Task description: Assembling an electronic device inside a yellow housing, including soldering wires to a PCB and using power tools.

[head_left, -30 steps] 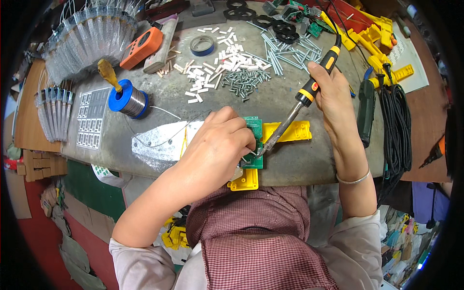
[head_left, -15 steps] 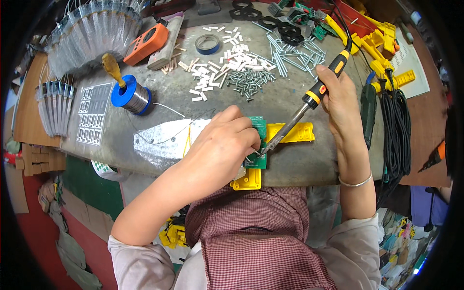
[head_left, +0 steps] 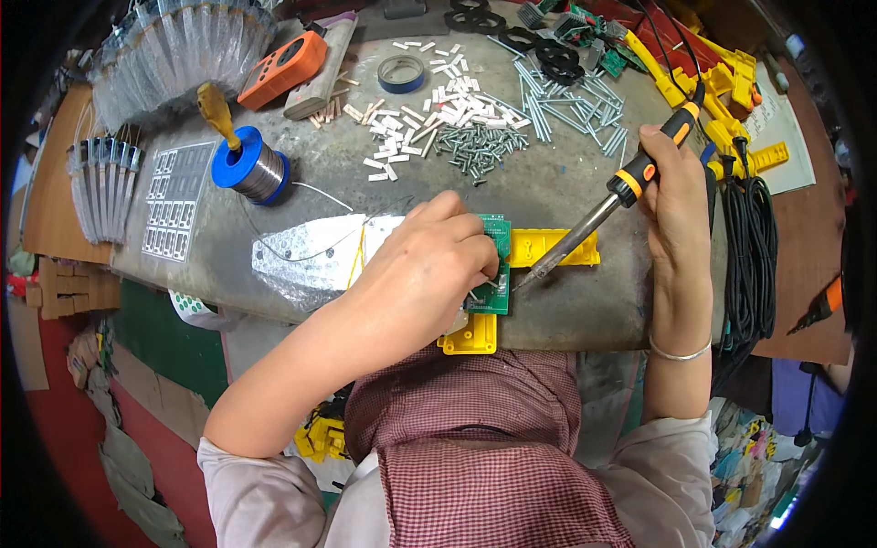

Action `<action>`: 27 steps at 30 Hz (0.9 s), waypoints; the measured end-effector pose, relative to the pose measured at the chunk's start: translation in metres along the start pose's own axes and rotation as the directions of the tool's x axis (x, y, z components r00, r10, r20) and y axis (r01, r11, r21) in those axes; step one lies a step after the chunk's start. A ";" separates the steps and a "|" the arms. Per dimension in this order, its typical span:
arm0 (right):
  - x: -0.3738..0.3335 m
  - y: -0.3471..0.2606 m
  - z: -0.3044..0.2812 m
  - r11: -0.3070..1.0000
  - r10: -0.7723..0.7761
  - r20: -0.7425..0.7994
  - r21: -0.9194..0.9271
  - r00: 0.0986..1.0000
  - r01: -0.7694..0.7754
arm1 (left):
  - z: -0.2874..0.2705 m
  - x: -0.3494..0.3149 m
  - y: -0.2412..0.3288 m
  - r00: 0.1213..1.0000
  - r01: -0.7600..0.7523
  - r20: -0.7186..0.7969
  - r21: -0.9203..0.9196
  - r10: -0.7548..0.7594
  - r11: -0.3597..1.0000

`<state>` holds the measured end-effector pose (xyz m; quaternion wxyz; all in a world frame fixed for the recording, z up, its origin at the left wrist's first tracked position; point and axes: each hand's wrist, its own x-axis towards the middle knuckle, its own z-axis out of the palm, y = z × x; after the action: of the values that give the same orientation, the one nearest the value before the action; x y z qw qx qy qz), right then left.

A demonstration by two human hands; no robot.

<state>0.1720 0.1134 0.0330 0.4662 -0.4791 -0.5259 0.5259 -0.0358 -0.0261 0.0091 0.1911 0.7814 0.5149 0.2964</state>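
My right hand (head_left: 674,192) grips a black and yellow soldering iron (head_left: 630,183), whose tip points down-left, just off the right edge of a green circuit board (head_left: 496,297). Over that board my left hand (head_left: 448,242) is closed in a pinch; what its fingertips hold is hidden, though a thin pale wire end shows below them. A yellow plastic housing (head_left: 553,247) reaches out to the right of the board. Another yellow housing part (head_left: 470,336) lies at the table's front edge. Beside my left hand rests a silvery wrapped piece (head_left: 306,251) with a thin dark wire across it.
A blue solder spool (head_left: 239,166) with a wooden-handled tool stands left. Farther back are screws (head_left: 475,151), white pieces (head_left: 402,137), long bolts (head_left: 548,100), tape (head_left: 402,75) and an orange meter (head_left: 283,68). Coiled black cables (head_left: 749,237) hang at the right edge.
The soldering iron has moved right with my right hand, its tip lifting away from the circuit board. My left hand has stayed pinched over the board.
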 end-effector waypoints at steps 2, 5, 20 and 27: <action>-0.001 0.000 -0.001 1.000 -0.002 0.006 -0.002 1.000 0.002 | 0.000 0.000 0.000 1.000 -0.004 -0.001 -0.004 0.004 1.000; -0.003 -0.001 0.003 1.000 -0.008 0.012 -0.004 1.000 0.008 | 0.000 0.000 0.000 1.000 -0.005 -0.010 -0.003 0.005 1.000; -0.004 0.010 0.007 1.000 0.000 0.050 -0.028 0.999 0.001 | 0.002 -0.003 -0.002 1.000 -0.008 -0.018 0.006 0.008 1.000; -0.009 -0.008 0.003 1.000 -0.018 -0.023 0.004 1.000 0.018 | 0.002 -0.002 -0.004 1.000 -0.013 0.003 0.014 0.012 1.000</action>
<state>0.1695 0.1044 0.0408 0.4781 -0.4794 -0.5235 0.5172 -0.0380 -0.0265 0.0049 0.1844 0.7863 0.5118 0.2929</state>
